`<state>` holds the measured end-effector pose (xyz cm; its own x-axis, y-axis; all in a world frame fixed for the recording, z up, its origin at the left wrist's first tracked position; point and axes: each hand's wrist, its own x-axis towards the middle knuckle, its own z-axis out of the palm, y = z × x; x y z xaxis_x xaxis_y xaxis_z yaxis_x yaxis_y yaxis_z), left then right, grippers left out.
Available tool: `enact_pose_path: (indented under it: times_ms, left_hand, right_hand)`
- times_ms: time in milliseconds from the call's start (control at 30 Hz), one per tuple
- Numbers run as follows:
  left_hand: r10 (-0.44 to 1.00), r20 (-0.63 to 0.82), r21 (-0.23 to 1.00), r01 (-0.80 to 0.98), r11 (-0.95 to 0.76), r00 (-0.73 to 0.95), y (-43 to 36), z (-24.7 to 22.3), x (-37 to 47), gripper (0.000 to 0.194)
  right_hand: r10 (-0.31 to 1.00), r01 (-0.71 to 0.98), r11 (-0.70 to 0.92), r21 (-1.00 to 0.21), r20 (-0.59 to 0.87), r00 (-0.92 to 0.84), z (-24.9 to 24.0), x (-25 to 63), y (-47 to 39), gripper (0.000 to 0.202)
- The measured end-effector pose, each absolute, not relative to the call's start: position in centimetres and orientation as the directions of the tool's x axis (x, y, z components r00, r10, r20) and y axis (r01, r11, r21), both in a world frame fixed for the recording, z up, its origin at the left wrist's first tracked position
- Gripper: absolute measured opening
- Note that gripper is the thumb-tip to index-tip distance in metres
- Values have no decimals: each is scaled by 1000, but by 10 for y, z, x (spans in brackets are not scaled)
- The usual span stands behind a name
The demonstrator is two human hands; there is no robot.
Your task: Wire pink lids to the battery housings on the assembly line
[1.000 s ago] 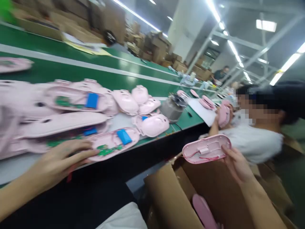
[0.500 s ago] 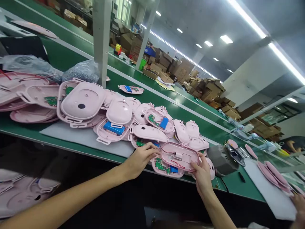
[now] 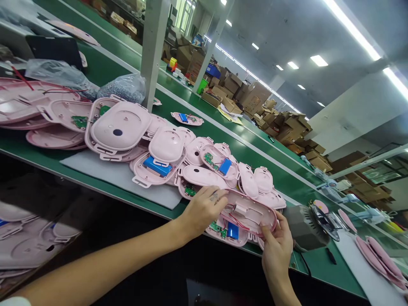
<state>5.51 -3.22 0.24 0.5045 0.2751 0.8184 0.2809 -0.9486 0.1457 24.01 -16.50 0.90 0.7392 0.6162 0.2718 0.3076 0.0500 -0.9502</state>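
Observation:
A pink plastic shell half (image 3: 253, 209) is tilted with its hollow inside facing me, and a small white part and red wires (image 3: 237, 222) lie in it. My right hand (image 3: 276, 240) grips the right end of this shell, thumb on the inside and fingers behind the rim. Over the shell's left end is my left hand (image 3: 204, 209), fingers bent and closed together; what they pinch is hidden. Beneath lies another shell with a green circuit board (image 3: 217, 229) and a blue battery (image 3: 232, 230).
Piled pink shells (image 3: 119, 125) cover the green bench (image 3: 236, 148) leftwards, some with circuit boards and batteries. A grey motor-like machine (image 3: 306, 229) stands at right, near more pink pieces (image 3: 379, 257). A metal post (image 3: 154, 51) rises behind bagged small parts (image 3: 123, 88).
My left hand has moved right, onto the shell's left end, covering it. My right hand still holds the right end. The view has shifted, so the bench appears further right.

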Motion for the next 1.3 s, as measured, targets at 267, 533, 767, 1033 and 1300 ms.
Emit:
enact_pose_path:
  times_ms: [267, 533, 767, 1033, 1300]
  left_hand:
    - [217, 776, 119, 200, -973, 593, -15, 1, 58, 20]
    - [592, 484, 840, -152, -521, 644, -16, 1, 56, 6]
    - [625, 266, 963, -175, -205, 734, -23, 7, 53, 11]
    - [705, 262, 965, -198, -173, 659, -25, -1, 49, 15]
    - [685, 584, 804, -195, -562, 435, -22, -10, 54, 10]
  right_hand:
    - [541, 272, 89, -958, 276, 795, 10, 234, -159, 53]
    - [507, 299, 86, -950, 300, 808, 3, 239, -154, 50]
    - [465, 235, 92, -968, 250, 849, 5, 247, -161, 58]
    - [359, 228, 163, -960, 273, 893, 19, 265, -170, 58]
    - [588, 251, 97, -963, 258, 766, 24, 268, -170, 49]
